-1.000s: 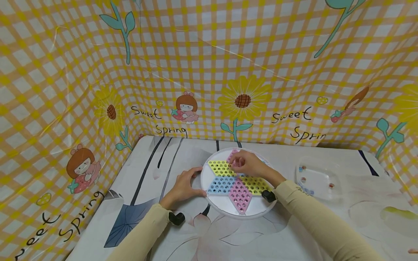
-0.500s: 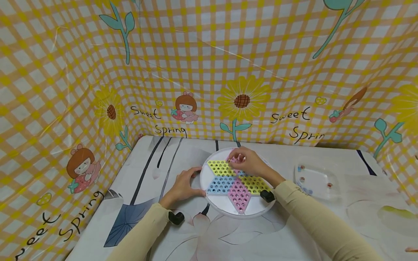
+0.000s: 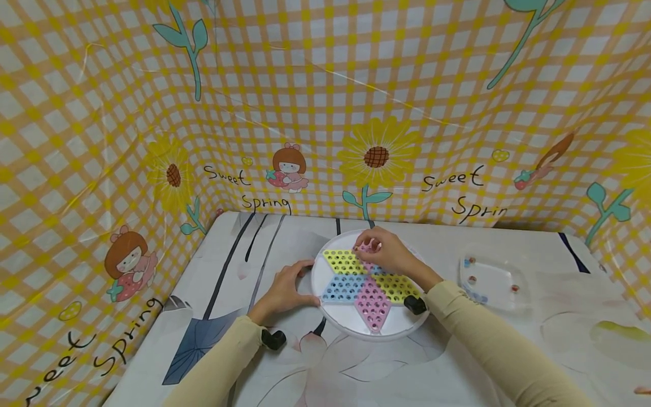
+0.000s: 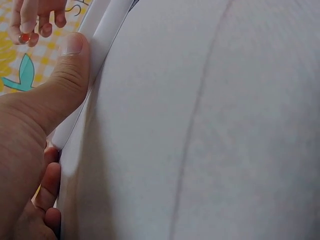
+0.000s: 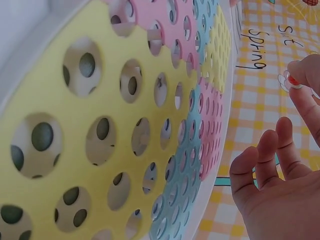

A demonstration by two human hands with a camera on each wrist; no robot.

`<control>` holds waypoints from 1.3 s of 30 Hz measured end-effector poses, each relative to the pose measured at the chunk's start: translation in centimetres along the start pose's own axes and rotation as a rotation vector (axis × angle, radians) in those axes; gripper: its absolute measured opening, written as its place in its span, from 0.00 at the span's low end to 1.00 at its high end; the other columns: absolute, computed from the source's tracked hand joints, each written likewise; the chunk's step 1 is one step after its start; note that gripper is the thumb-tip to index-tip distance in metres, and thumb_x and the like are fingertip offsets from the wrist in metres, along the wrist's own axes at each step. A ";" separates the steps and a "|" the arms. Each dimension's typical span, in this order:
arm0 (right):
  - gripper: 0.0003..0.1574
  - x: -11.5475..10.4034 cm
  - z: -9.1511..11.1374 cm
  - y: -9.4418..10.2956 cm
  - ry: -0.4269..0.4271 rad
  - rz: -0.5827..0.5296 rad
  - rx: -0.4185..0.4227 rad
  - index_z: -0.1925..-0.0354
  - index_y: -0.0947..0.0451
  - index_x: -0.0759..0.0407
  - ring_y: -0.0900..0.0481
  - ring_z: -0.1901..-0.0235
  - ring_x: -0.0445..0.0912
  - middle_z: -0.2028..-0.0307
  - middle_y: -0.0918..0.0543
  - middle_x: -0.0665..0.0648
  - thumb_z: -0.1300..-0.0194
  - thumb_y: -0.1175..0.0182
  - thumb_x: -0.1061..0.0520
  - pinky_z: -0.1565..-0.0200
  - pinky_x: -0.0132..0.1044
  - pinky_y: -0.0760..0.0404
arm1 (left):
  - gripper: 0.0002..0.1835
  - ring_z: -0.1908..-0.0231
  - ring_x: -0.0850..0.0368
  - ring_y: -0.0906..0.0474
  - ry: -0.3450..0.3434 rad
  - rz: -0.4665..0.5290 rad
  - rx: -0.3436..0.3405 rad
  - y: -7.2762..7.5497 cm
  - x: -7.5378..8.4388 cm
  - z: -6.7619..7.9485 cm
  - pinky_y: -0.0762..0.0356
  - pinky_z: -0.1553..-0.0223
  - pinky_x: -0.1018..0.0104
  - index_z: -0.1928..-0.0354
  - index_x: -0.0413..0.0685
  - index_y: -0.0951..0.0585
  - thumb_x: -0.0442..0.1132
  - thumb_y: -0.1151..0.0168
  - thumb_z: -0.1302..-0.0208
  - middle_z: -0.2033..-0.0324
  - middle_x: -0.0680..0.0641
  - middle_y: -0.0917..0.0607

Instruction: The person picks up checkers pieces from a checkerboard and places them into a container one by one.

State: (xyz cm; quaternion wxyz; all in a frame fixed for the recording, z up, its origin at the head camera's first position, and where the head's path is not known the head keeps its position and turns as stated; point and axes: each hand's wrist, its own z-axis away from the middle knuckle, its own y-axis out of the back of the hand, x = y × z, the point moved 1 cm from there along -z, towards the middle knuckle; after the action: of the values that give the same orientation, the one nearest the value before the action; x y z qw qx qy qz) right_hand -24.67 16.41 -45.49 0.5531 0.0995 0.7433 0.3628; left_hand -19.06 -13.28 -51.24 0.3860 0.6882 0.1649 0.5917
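A round white Chinese checkers board (image 3: 346, 317) with a yellow, blue and pink star of holes lies on the table. My left hand (image 3: 285, 288) holds its left edge; in the left wrist view, the thumb (image 4: 70, 75) rests along the rim and other fingers bend against the edge. My right hand (image 3: 390, 255) is over the far part of the star, partly covering the far pink point. Between thumb and forefinger it pinches a clear marble (image 5: 294, 81) with red inside, while the remaining fingers are loosely bent. Dark spots show through the yellow holes.
A clear plastic box (image 3: 490, 302) with several marbles stands to the right of the board. A checked yellow cloth (image 3: 315, 102) hangs behind the table and along its left side. The table cover (image 3: 274, 373) has a printed flower pattern.
My right hand has shifted slightly toward the far side of the board, still pinching the marble. The left hand stays on the board's edge.
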 end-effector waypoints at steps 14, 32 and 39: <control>0.07 -0.1 0.3 0.8 0.000 0.018 0.014 0.57 0.15 0.48 0.26 0.59 0.51 0.56 0.21 0.55 0.34 0.30 0.55 0.59 0.44 0.25 | 0.52 0.50 0.52 0.31 -0.012 0.003 0.001 -0.1 -0.2 0.0 0.36 0.47 0.51 0.26 0.57 0.31 0.54 0.15 0.54 0.47 0.46 0.22; 0.07 0.3 3.5 4.1 0.090 0.076 0.080 0.57 0.16 0.50 0.25 0.62 0.50 0.56 0.21 0.57 0.34 0.29 0.56 0.65 0.40 0.23 | 0.52 0.50 0.52 0.32 -0.019 -0.012 -0.003 -0.4 -0.4 0.0 0.36 0.47 0.52 0.26 0.58 0.31 0.55 0.16 0.54 0.47 0.47 0.23; 0.06 1.3 5.8 6.1 0.066 0.118 0.124 0.58 0.16 0.49 0.25 0.63 0.50 0.56 0.20 0.55 0.34 0.29 0.55 0.66 0.40 0.24 | 0.52 0.49 0.52 0.31 -0.019 -0.005 0.002 -0.4 -0.6 -0.1 0.36 0.45 0.50 0.26 0.57 0.31 0.56 0.16 0.54 0.46 0.47 0.22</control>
State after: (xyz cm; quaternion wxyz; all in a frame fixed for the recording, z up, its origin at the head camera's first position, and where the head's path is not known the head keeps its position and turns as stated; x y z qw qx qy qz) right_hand -21.55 24.01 -43.20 0.4988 0.1653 0.7749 0.3514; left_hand -19.19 -13.38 -51.93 0.3883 0.6937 0.1635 0.5842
